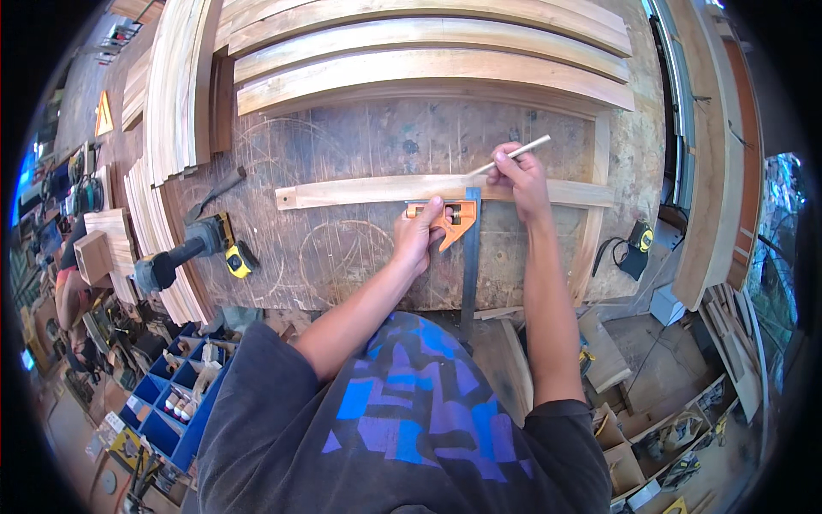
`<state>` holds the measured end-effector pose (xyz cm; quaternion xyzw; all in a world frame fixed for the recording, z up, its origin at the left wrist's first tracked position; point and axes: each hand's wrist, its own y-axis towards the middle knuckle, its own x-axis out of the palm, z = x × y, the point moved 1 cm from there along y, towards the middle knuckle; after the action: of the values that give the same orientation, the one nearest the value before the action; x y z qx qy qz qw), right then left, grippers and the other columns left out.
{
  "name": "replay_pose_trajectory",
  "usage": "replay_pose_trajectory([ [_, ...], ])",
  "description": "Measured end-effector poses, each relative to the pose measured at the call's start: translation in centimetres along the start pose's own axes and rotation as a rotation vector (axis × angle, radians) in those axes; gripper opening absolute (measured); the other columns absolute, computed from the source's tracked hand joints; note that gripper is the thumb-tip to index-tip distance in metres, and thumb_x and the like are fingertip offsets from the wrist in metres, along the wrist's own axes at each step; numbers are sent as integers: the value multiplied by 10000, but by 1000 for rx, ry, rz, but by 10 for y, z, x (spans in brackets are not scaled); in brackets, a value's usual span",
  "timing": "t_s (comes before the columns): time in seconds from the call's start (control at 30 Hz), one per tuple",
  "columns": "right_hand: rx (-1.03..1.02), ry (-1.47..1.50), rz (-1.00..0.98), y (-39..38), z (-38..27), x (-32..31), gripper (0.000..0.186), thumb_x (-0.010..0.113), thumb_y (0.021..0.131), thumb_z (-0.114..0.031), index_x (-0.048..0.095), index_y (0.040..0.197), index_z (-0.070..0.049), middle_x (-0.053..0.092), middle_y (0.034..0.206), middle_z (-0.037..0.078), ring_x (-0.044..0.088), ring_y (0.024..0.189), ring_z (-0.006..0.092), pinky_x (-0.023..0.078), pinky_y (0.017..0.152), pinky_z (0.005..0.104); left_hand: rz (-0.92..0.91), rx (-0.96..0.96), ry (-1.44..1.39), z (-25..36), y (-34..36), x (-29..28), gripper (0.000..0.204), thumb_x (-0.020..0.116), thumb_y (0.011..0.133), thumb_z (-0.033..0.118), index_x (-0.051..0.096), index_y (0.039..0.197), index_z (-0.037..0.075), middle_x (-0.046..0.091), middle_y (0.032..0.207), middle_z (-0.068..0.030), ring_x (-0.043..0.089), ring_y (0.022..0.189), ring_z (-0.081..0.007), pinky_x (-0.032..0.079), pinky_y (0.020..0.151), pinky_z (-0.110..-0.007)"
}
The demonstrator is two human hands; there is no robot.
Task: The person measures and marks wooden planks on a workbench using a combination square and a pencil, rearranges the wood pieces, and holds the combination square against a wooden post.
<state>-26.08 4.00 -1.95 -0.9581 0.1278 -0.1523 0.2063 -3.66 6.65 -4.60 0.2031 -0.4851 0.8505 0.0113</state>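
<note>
A narrow, pale wooden slat [368, 188] lies across the workbench in front of me. My left hand [417, 236] grips the orange head of a combination square [461, 224], whose head sits against the slat's near edge. Its dark steel blade [470, 265] crosses the slat at one end and runs back toward my body at the other. In my right hand [519, 176] is a pencil [533, 146], pinched between the fingers. The pencil slants down to the slat just beside the blade's far end; whether its tip touches the wood I cannot tell.
Curved boards [428, 68] are stacked at the bench's far side. More stacked slats [180, 94] stand at left, near a cordless drill [184, 253], a yellow tape measure [241, 259] and a chisel-like tool [218, 190]. Another tape measure [639, 244] lies right. A blue compartment box [175, 390] is lower left.
</note>
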Motion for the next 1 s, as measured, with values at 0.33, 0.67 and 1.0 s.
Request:
replay_pose_trajectory([
  [0.33,-526,-674,-44,-15,-1,11,159,687,888,-113,692,1044,-83,751,1041,58,700,986,237,516,903,397,60,106,-39,-5,0,11,272,774,947,291,675,1037,54,736,882,-67,664,700,-99,496,550,-218],
  [0.67,-515,-759,-48,-22,10,10,281,781,757,-155,674,1017,-159,757,941,106,712,929,341,501,894,422,239,435,-10,-31,-13,30,290,718,982,358,689,971,69,695,780,-16,636,680,-93,492,633,-232],
  [1.0,-497,-925,-99,-24,6,12,308,786,786,-225,657,1063,-188,760,977,98,709,971,365,517,901,438,-130,84,-252,-71,-34,16,382,665,992,376,638,1273,118,673,1266,-67,658,1108,-187,528,975,-359],
])
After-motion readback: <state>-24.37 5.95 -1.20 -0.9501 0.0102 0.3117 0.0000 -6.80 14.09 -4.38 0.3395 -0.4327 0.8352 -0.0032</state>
